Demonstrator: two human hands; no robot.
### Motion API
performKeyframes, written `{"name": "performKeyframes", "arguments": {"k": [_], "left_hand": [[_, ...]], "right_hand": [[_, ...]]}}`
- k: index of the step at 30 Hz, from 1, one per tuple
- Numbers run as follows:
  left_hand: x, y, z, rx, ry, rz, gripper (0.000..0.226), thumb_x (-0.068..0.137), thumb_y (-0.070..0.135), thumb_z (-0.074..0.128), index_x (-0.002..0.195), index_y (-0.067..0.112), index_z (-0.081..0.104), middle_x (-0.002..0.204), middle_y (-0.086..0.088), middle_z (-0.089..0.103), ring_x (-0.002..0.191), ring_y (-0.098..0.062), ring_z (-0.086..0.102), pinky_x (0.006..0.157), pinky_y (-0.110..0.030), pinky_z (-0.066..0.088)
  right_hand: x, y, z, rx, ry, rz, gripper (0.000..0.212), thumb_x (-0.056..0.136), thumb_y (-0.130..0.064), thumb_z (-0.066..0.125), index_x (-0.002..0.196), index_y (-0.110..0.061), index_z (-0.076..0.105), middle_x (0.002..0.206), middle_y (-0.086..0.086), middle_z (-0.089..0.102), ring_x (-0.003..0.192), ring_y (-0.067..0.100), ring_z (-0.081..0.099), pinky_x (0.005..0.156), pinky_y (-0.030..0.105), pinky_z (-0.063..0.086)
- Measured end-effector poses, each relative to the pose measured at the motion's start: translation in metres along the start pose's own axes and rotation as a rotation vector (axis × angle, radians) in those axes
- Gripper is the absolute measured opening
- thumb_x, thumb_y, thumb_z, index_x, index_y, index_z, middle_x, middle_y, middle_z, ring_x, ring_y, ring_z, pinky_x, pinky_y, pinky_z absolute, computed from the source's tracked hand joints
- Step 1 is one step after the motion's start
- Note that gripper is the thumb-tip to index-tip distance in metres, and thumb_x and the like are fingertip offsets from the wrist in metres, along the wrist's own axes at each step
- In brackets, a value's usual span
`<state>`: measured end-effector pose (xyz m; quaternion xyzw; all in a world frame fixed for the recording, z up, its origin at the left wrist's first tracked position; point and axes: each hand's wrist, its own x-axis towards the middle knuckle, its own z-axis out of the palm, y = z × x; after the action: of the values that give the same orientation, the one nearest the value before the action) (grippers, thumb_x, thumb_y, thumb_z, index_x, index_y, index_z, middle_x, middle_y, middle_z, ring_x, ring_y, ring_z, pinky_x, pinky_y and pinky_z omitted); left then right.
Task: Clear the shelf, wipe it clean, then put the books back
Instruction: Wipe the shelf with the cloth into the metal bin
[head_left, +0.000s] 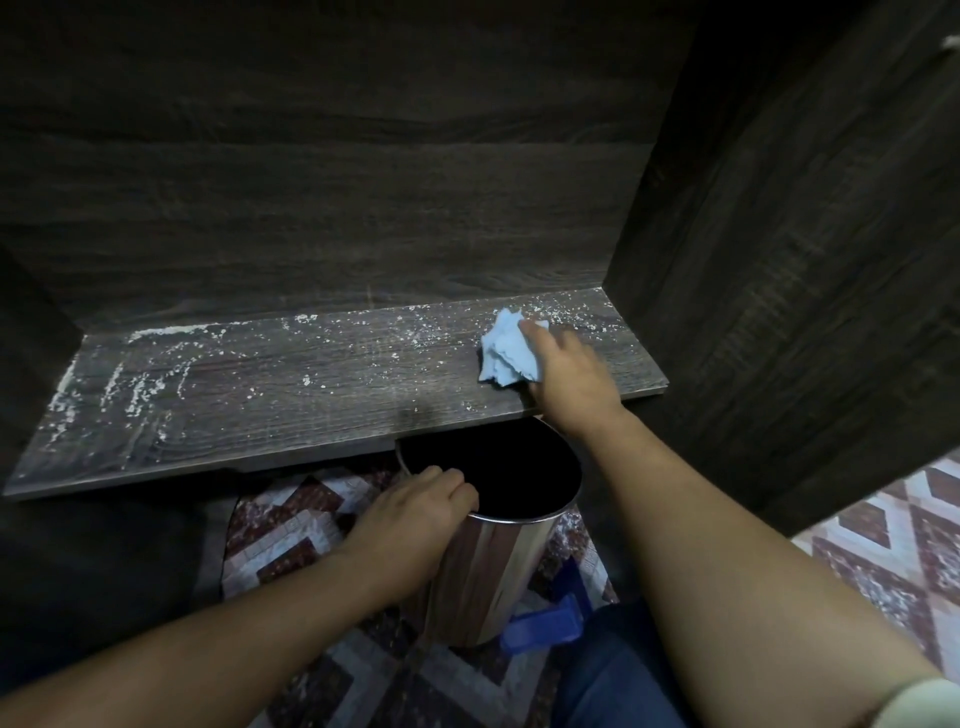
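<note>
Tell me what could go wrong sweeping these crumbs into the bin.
The bin sits under only part of the shelf edge; the white crumbs at the far left could land on the patterned floor. The left hand holds the bin by its rim alone, so a knock from the right hand with the cloth might tip it.

The cloth (506, 348) lies at the shelf (260, 395)'s right end; the bin (493, 551) is beneath its near edge (crumbs (140, 384) spread leftward).
</note>
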<state>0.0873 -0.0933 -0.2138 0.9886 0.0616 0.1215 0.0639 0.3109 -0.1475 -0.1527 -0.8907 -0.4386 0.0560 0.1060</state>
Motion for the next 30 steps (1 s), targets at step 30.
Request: {"name": "performKeyframes", "arguments": {"k": [30], "left_hand": [[0.014, 0.004, 0.004, 0.011, -0.017, -0.002, 0.040, 0.052, 0.006, 0.083, 0.078, 0.020, 0.057, 0.076, 0.003, 0.052, 0.068, -0.016, 0.053, 0.051, -0.027, 0.047]], "right_hand": [[0.009, -0.004, 0.001, 0.108, -0.218, -0.062, 0.041, 0.089, -0.021, 0.054, 0.124, -0.040, 0.061, 0.134, 0.004, 0.054, 0.116, 0.026, 0.055, 0.094, 0.030, 0.043]]}}
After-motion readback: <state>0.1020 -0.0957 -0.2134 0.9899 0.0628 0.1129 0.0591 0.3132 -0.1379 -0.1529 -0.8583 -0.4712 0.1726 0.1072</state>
